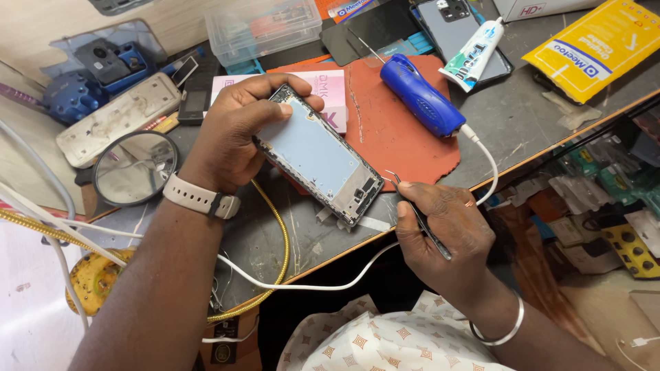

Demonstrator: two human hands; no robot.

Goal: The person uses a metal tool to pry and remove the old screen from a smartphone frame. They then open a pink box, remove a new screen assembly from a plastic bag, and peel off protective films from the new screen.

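Note:
My left hand grips the upper end of an opened phone frame, its pale blue inner plate facing up, tilted over the bench. My right hand pinches thin metal tweezers, whose tip sits just off the frame's lower right corner. A pale watch band wraps my left wrist and a silver bangle circles my right wrist.
A red work mat lies under the phone, with a blue corded tool on it. A glue tube, a yellow packet, a round magnifier, a power strip and a clear plastic box crowd the grey bench.

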